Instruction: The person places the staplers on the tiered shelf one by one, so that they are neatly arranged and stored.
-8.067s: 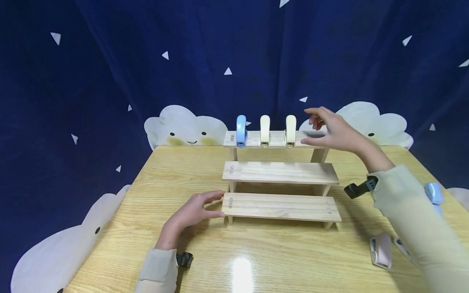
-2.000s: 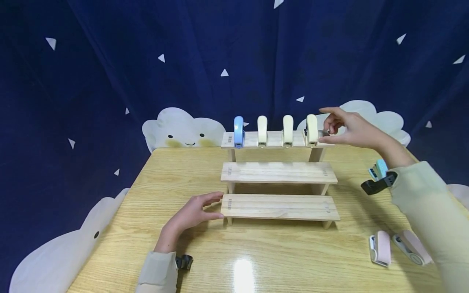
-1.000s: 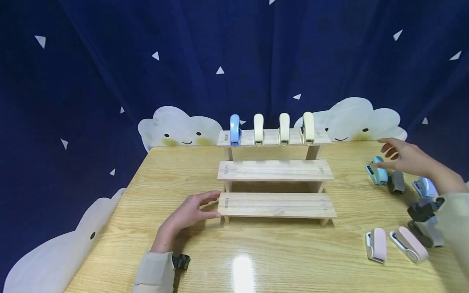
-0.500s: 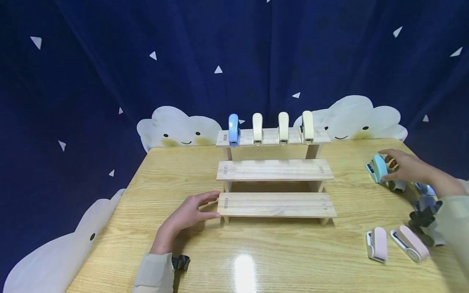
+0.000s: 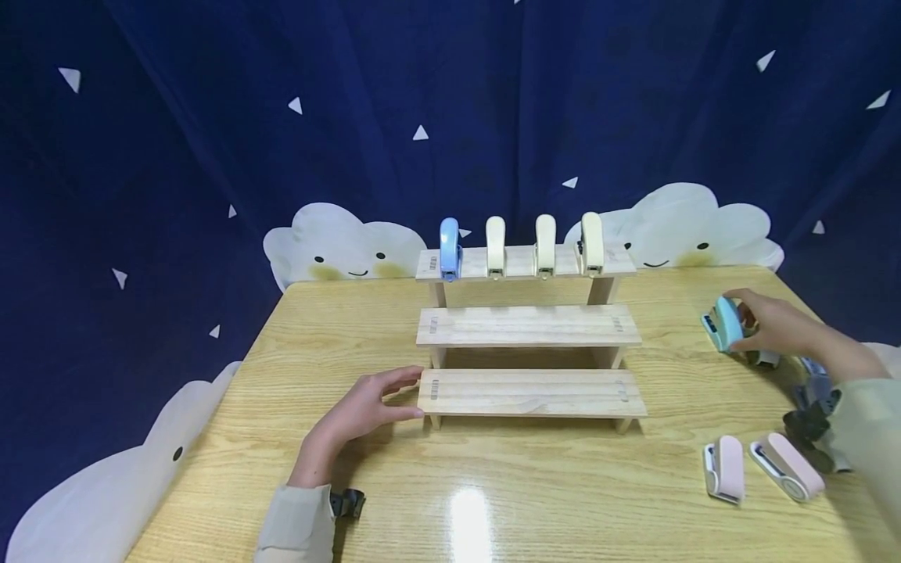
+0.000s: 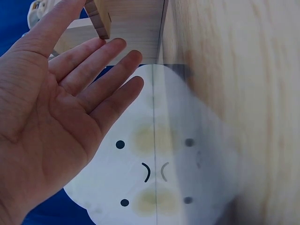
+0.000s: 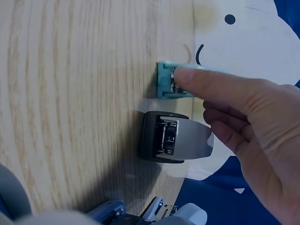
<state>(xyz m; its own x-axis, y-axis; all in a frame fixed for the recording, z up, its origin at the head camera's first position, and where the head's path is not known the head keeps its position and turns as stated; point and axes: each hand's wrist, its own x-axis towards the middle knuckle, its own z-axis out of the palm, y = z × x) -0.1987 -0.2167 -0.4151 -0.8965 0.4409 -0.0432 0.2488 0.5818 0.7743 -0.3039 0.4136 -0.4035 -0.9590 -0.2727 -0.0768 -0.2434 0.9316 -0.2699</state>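
My right hand (image 5: 781, 324) pinches a teal stapler (image 5: 723, 324) between thumb and fingers at the table's right; the stapler still rests on the wood. Close beside it, a grey stapler (image 7: 192, 140) is partly covered by that hand in the head view. At the left end of a three-step wooden shelf (image 5: 533, 392), my left hand (image 5: 366, 407) touches the lowest board with loosely extended fingers. On the top board a blue stapler (image 5: 449, 249) stands leftmost, followed by three cream staplers (image 5: 496, 246), all facing front.
Two pink staplers (image 5: 732, 467) lie at the front right of the table (image 5: 563, 500). Behind them, more grey and blue staplers are partly hidden by the right sleeve (image 5: 869, 430) and wrist camera. A dark blue curtain (image 5: 352, 94) hangs behind.
A third cream stapler now stands at the top board's right end, released by my right hand. That hand then moved right and down and took hold of the teal stapler. The left hand stayed.
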